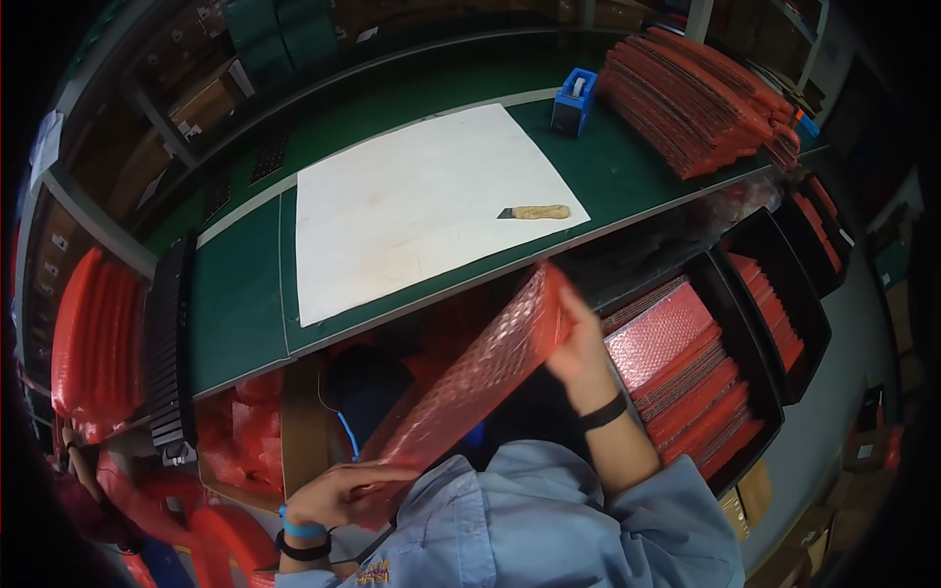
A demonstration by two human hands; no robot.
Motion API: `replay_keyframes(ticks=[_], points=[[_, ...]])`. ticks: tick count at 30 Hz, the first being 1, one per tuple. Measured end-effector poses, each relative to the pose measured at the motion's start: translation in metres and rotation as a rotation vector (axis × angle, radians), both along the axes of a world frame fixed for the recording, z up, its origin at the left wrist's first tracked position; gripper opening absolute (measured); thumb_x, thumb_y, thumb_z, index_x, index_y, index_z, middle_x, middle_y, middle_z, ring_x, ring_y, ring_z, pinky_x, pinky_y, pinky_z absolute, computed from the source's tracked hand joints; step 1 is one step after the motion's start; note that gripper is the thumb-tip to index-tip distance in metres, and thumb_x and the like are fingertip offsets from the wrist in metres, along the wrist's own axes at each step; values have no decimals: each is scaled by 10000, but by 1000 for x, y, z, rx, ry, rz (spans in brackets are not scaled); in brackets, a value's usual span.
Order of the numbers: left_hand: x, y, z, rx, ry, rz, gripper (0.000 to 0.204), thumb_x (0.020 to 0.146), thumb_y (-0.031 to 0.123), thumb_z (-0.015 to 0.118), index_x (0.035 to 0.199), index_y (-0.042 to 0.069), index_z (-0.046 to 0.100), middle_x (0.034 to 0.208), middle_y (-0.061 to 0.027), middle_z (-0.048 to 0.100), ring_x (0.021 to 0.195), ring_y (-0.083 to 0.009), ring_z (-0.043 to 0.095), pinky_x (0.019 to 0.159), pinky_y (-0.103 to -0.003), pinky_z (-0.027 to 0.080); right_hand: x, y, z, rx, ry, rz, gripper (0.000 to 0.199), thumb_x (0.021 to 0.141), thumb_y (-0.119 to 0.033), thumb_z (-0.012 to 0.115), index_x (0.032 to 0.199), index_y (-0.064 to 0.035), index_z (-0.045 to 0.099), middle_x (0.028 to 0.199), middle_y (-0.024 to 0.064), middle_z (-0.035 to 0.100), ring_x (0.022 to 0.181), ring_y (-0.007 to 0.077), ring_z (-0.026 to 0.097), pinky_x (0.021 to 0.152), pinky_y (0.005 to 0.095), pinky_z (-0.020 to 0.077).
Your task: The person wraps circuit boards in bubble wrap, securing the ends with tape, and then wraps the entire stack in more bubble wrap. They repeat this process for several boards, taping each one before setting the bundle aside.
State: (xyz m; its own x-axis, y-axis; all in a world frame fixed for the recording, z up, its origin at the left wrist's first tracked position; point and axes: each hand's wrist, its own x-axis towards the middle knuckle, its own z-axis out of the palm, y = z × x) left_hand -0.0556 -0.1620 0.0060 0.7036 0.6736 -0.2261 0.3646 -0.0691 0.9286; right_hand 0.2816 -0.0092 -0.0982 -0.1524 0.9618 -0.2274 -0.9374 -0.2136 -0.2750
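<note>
A long red bubble-wrap bag [469, 367] stretches slantwise in front of my body, between my two hands. My right hand [571, 343], blurred a little, grips its upper end near the table edge. At the lower end my left hand [343, 490] holds the bag close to my shirt, its fingers laid along the plastic and part of its grip hidden. Beyond the bag, a short knife with a wooden handle [539, 212] lies on a white sheet [421, 206], which covers the middle of the green table [235, 323].
A blue tape dispenser [573, 102] and a stack of red bubble-wrapped pieces [686, 98] stand at the far right. Black bins [774, 387] with red packs sit at my right. Left are more red packs [98, 333], a black rack [169, 343] and a cardboard box [302, 421]. Another person's arm [83, 465] shows far left.
</note>
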Motion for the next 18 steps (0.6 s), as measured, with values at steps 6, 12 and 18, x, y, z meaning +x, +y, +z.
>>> replay_keyframes(ticks=[6,12,18], points=[[-67,-21,3,-151,103,238,432,769,-158,558,1159,-20,681,1106,-151,706,1024,-206,667,905,-288,497,151,31,14,159,-131,-436,304,978,-175,564,1233,-15,610,1207,116,666,1115,249,627,1015,410,475],[-76,28,-18,-4,118,490,357,772,-168,515,1030,-31,721,1037,-117,719,964,-173,672,878,-263,502,331,-36,130,344,-440,-716,316,977,-175,573,1242,-6,599,1248,131,646,1125,273,622,1030,431,467],[-2,139,-106,128,63,60,353,767,-163,457,961,-3,704,951,-89,706,918,-161,650,845,-289,514,400,-117,264,635,-676,-937,268,960,-143,607,1201,-27,610,1173,119,675,1078,263,647,970,412,519]])
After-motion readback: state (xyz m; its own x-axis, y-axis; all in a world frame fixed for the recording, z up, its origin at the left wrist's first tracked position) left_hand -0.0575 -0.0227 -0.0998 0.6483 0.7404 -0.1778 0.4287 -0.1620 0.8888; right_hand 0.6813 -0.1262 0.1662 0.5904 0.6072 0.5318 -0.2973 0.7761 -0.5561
